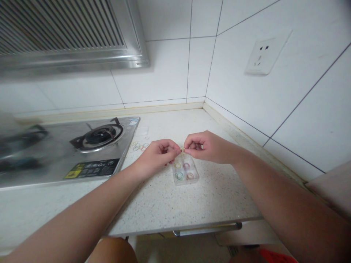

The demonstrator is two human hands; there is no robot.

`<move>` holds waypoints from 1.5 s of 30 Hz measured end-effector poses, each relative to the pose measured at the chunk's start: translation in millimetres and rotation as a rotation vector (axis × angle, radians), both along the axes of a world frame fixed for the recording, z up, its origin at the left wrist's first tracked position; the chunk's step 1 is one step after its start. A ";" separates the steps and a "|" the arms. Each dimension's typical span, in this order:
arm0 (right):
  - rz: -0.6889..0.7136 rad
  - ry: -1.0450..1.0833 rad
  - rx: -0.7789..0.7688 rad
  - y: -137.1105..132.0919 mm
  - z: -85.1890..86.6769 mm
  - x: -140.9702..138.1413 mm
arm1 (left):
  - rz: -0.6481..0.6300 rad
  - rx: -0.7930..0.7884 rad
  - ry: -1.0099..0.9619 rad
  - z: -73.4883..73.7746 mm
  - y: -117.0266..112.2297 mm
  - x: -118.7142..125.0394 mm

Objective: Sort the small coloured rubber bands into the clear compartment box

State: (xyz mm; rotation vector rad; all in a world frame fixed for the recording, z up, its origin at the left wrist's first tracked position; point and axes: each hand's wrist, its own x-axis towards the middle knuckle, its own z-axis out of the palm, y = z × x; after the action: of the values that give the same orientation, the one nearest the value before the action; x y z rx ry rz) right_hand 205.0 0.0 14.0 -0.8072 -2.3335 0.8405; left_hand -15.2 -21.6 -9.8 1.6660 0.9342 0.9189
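Note:
My left hand (159, 153) and my right hand (204, 146) meet over the counter, both closed in a pinch on a small pale rubber band (182, 149) held between them. Directly below them sits a small clear plastic box (185, 171) with compartments that hold coloured bands: yellow, pink, green and brown ones show. A loose cluster of several coloured rubber bands (138, 146) lies on the counter to the left of my left hand, near the stove's edge.
A steel gas stove (65, 149) with a black burner (100, 135) fills the left side. The speckled countertop (192, 204) ends at a front edge with a drawer handle (208, 229) below. White tiled walls meet in a corner; a wall socket (263, 54) is at right, a range hood (68, 33) at top left.

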 end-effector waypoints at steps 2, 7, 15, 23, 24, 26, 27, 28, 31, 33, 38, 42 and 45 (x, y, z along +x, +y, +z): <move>0.001 -0.002 -0.001 0.1 0.0 0.3 | -0.002 0.002 0.004 -0.2 0.2 -0.3; 0.012 -0.002 -0.005 0.6 -0.2 0.7 | -0.007 0.007 0.003 -0.2 0.0 -0.4; 0.007 -0.005 -0.008 -1.6 0.7 -1.2 | -0.026 0.016 -0.015 -1.3 1.0 -0.5; 0.005 -0.015 0.034 -2.4 0.1 -0.6 | -0.015 0.034 -0.007 0.0 -0.7 0.0; 0.005 -0.018 0.034 -2.4 0.3 -0.6 | -0.012 0.031 -0.007 0.6 -1.3 0.1; 0.007 -0.022 0.033 -2.3 0.6 -0.4 | -0.008 0.027 -0.009 1.7 -2.0 0.1; 0.006 -0.022 0.035 -2.2 0.7 -0.4 | -0.008 0.024 -0.009 2.2 -2.2 0.0; 0.006 -0.021 0.038 -2.2 0.7 -0.3 | -0.008 0.021 -0.009 2.5 -2.3 -0.1; 0.002 -0.012 0.049 -2.1 0.7 0.1 | -0.003 0.016 0.003 3.1 -2.4 -0.1; 0.001 -0.010 0.053 -2.4 0.9 0.1 | -0.002 0.015 0.011 3.2 -2.7 0.0; 0.002 -0.019 0.052 -3.3 2.1 -0.7 | -0.010 0.021 0.014 3.6 -3.0 -0.1; 0.006 -0.010 0.051 -2.4 0.8 -0.6 | -0.010 0.018 0.020 4.5 -3.1 -0.1; 0.010 -0.011 0.052 -1.1 -0.8 -0.1 | -0.004 0.013 0.015 5.2 -4.1 0.2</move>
State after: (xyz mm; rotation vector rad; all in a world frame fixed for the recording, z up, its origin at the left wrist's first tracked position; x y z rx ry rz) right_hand 204.9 -1.1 13.2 -0.7814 -2.3605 0.7781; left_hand -15.1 -25.8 -4.6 1.6873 0.9370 0.9125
